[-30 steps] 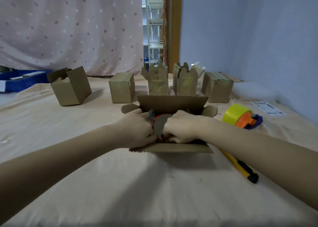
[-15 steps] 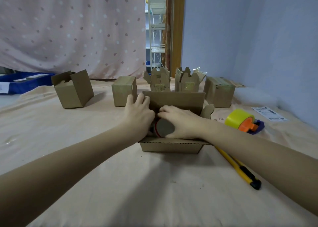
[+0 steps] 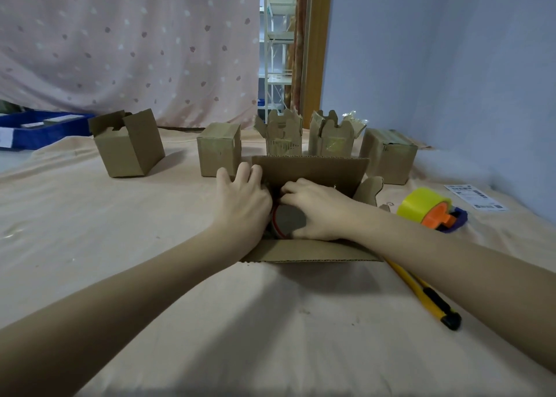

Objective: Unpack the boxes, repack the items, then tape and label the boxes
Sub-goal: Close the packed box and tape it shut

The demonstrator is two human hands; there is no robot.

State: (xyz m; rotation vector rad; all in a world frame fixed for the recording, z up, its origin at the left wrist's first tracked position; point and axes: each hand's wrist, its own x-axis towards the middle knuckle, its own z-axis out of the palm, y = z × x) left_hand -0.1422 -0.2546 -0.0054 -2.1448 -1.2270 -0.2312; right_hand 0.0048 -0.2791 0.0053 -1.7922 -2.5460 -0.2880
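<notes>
Head view: both my hands are in the open box (image 3: 310,250) at centre of the cloth-covered bench (image 3: 150,276). My left hand (image 3: 240,204) lies flat over the box's left edge, fingers straight and reaching toward the upright rear flap (image 3: 313,170). My right hand (image 3: 319,207) rests on top of a round grey item with a red rim (image 3: 285,220) that sits inside the box; fingers bent over it, thumb low at its side. Can't tell if it is really gripping or just pressing. Near flap folded out flat toward me, right side flap (image 3: 368,190) sticking up.

Behind the box, a row of small cardboard boxes: an open one at far left (image 3: 126,146), a closed one (image 3: 219,149), two with flaps up (image 3: 282,134) (image 3: 331,137), a closed one at right (image 3: 388,155). Right of the open box: yellow tape roll on an orange and blue dispenser (image 3: 427,208), label sheet (image 3: 475,196) beyond it near the wall. Yellow utility knife (image 3: 421,291) lies beside my right forearm. Blue tray (image 3: 39,128) at far left edge.
</notes>
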